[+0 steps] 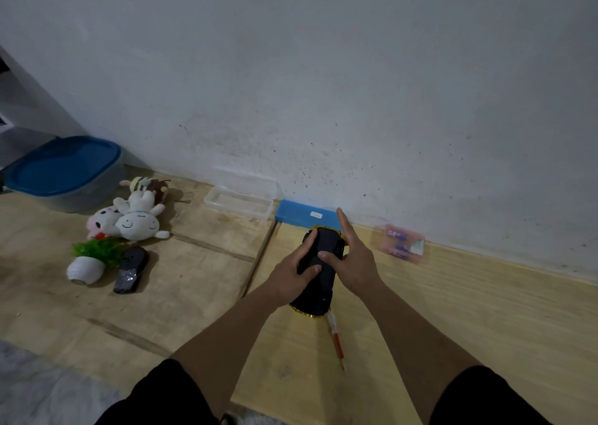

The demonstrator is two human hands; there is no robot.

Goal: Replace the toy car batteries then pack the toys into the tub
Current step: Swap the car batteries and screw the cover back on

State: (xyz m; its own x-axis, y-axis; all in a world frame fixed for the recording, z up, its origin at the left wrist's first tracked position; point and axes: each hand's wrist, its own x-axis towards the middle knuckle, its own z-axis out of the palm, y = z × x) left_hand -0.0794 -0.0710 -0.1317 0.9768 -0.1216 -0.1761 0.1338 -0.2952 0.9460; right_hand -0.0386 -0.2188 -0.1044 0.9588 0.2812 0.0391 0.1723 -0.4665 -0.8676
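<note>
Left hand [293,274] gripping upturned toy car [318,271], right hand [352,262] thumb pressing it

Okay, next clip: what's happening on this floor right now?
A person sits on the wooden floor with the black toy car flipped underside up. The left hand grips it while the right hand presses a thumb on its underside, fingers extended. A red screwdriver lies beside it, and a pack of batteries sits by the wall. The plush toys lie loose, and the blue-lidded tub is closed.
</note>
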